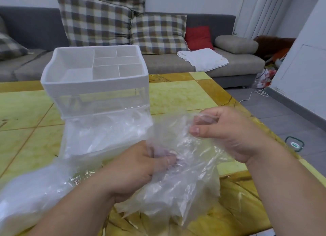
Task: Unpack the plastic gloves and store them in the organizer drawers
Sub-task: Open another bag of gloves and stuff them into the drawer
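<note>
While your left hand [141, 167] and right hand [227, 130] pinch the plastic gloves [181, 165], they hang before the organizer [95, 82].

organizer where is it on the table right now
In the head view the white organizer stands on the yellow table, left of centre, just beyond the left hand gripping the plastic gloves; the grey sofa is behind it.

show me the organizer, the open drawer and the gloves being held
organizer [95, 85]: head view, front wall of white top tray
drawer [82, 155]: head view, its clear front wall
gloves [176, 186]: head view, crumpled middle of the bunch
</note>
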Motion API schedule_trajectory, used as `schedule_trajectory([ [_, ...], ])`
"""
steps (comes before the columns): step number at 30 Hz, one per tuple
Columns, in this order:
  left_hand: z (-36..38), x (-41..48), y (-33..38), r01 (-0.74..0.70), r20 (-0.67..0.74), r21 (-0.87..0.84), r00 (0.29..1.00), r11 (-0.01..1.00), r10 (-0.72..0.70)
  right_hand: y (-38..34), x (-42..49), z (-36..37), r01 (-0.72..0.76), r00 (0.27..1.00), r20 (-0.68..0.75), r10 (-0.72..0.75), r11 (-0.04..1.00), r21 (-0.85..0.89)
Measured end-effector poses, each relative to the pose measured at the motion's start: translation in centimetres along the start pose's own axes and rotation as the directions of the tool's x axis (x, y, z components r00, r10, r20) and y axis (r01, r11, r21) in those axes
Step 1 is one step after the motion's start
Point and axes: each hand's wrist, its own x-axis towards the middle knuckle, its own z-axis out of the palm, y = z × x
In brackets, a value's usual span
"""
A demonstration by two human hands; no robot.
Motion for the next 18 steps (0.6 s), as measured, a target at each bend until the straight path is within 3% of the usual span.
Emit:
schedule_trajectory([
  [3,-0.35,0.16,-0.25,-0.005,0.040,0.007,0.999,1.000,0.005,0.12,0.25,0.38,-0.008,0.999,-0.031,0.006,0.999,-0.052],
  [10,-0.37,0.33,0.22,-0.062,-0.224,-0.102,0.974,0.993,0.038,0.20,0.38,0.39,0.002,0.996,-0.088,-0.014,0.991,-0.131],
  [18,0.32,0.16,0.72,-0.048,-0.267,-0.078,0.963,0.996,0.026,0.18,0.32,0.70,-0.025,0.999,-0.033,0.019,0.981,-0.194],
])
